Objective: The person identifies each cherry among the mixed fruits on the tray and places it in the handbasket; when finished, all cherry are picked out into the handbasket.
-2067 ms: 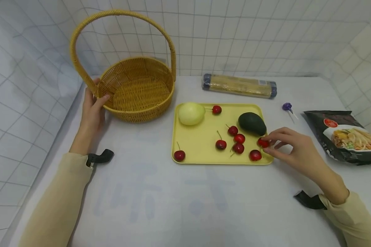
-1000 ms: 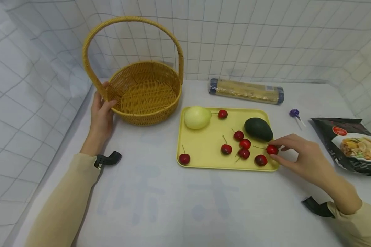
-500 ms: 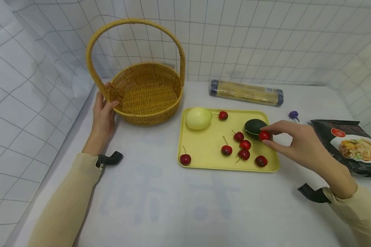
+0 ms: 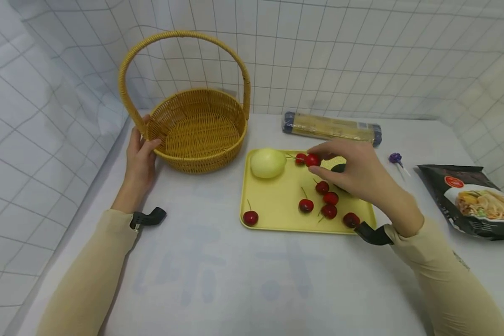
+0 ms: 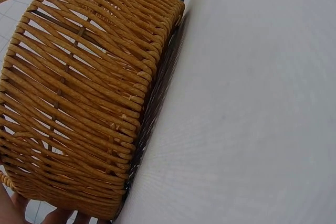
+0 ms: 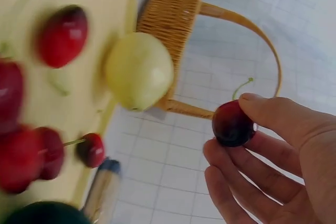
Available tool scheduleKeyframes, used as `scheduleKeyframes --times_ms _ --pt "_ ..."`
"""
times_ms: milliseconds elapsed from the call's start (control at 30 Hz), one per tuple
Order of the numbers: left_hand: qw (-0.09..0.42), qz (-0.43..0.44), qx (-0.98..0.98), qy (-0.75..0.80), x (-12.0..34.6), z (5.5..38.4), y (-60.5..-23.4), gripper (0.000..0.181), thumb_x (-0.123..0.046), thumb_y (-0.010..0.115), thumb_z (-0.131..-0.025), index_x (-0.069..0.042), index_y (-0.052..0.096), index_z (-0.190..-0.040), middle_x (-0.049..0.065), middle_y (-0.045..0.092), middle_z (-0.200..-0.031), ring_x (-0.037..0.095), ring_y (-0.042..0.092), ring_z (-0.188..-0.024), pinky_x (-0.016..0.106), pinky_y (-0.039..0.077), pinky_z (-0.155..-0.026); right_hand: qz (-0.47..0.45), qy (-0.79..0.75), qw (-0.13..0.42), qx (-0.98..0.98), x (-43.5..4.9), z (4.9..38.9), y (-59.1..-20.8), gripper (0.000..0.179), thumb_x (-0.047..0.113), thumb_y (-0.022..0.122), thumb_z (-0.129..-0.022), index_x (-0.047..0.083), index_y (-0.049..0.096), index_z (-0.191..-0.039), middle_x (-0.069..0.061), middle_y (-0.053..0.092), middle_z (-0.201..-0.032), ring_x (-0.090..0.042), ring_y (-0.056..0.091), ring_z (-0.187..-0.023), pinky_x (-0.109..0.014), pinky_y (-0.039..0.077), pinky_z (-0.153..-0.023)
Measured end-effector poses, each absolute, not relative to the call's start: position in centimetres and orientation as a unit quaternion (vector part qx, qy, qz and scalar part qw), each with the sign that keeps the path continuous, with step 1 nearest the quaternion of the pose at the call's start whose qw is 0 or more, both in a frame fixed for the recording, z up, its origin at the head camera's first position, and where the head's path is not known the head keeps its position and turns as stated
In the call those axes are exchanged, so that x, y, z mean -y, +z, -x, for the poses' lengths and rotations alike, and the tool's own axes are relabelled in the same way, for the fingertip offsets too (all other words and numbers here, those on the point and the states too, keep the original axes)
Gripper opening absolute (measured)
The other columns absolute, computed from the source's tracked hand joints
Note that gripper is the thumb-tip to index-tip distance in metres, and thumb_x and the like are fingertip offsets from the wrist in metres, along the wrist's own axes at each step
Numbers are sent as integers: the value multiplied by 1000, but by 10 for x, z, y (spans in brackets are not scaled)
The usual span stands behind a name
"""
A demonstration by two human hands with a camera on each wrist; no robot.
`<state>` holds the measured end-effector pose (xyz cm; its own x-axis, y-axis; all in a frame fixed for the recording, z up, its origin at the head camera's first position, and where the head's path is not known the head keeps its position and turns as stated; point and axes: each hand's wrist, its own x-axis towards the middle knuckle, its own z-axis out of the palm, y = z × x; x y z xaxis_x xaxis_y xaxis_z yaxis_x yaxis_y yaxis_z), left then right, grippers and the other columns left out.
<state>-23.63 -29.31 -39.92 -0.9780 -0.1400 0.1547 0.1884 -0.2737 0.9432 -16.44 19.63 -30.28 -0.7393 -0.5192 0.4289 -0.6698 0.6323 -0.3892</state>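
Cherry lifted above the tray

Cherry [image 4: 312, 160] is pinched between thumb and fingertips of the right hand [image 4: 357, 175], held over the yellow tray [image 4: 273, 205] beside the pale round fruit [image 4: 268, 163]. The wicker basket [image 4: 197, 128] is gripped at its rim by the left hand [image 4: 139, 156].

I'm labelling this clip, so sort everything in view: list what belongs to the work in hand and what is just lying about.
In hand:
- right hand, pinching a cherry
- left hand, holding the wicker basket by its rim
- yellow tray, bearing six more cherries

Lying about:
- pale round fruit and avocado on the tray
- noodle packet
- purple lollipop
- dark food pouch
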Motion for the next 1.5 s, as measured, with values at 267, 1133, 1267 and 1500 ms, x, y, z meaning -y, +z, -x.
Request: scheduleKeyframes --times_ms 267,1133,1267,1500 --pt "104 16 598 -795 290 236 -400 65 1 53 -102 -24 42 -161 4 33 -170 26 37 -151 27 33 -117 -320 338 97 880 -155 195 -274 27 26 81 -94 14 78 -118 4 79 -109 -14 73 -99 -38 59 -93" --pt "101 27 614 -782 295 237 -397 64 -3 53 -101 -24 41 -161 3 31 -171 25 32 -155 29 31 -118 -302 410 55 859 -33 237 -320 27 16 77 -97 2 74 -119 -9 77 -111 -16 72 -97 -27 58 -86" --pt "100 29 611 -785 294 238 -396 64 -3 53 -101 -24 42 -160 3 32 -171 25 32 -155 30 30 -119 -294 409 64 862 -27 236 -323 43 19 78 -97 1 67 -134 -13 75 -119 -22 72 -105 -32 58 -91" --pt "100 27 613 -783 292 237 -398 64 -5 53 -102 -25 40 -161 4 31 -170 25 31 -156 31 27 -124 -258 411 56 873 -48 241 -309 36 24 74 -100 1 71 -128 -13 75 -122 -23 72 -108 -30 58 -92"
